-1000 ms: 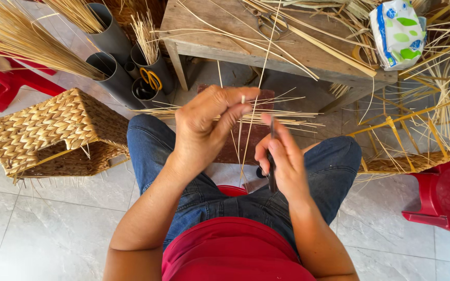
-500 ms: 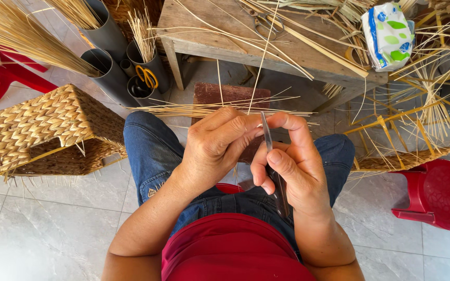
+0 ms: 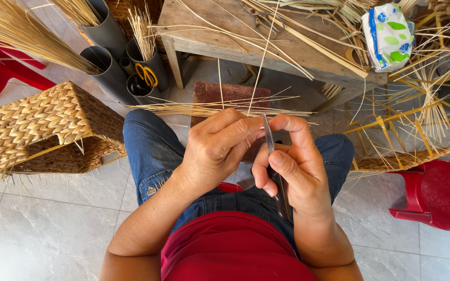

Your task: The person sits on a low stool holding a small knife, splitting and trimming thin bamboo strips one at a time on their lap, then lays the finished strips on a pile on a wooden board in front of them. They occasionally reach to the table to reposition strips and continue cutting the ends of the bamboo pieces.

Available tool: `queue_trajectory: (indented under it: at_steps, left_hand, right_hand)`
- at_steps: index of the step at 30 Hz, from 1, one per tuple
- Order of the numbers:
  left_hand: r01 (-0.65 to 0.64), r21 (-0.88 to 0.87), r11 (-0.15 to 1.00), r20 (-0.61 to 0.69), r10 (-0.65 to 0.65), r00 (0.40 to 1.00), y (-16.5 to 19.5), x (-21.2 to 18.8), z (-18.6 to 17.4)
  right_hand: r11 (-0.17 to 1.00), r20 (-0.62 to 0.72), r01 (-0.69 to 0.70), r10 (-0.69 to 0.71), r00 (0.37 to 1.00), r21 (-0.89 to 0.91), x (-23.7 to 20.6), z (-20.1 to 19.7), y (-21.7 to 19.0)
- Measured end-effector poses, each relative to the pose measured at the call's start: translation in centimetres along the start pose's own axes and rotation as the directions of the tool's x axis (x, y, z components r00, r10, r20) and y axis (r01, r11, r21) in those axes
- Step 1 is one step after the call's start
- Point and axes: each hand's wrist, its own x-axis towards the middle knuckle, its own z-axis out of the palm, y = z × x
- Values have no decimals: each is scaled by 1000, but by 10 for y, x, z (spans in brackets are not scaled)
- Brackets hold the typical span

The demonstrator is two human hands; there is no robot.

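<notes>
Steel shows first from the head camera: a thin knife blade (image 3: 268,136) stands upright, its dark handle clamped in the right hand (image 3: 294,171) above the lap. Just beside it the left hand (image 3: 220,148) pinches a long pale straw (image 3: 259,62) against the blade, fingers closed on it. A woven basket (image 3: 42,127) sits on the tiles to the left, and a wooden table (image 3: 225,26) lies ahead.
</notes>
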Motion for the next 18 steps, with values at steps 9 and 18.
queue_trajectory:
  at_steps: [9,18]
  left_hand:
    - [-10,11,1000,5,10,1000,1,-2,0]
    - [-103,149,983,-47,111,993,3,-4,1]
  right_hand:
    - [1000,10,7,-7,1000,10,-1,1,0]
    - [1000,-5,15,-15,1000,-1,-1,2,2]
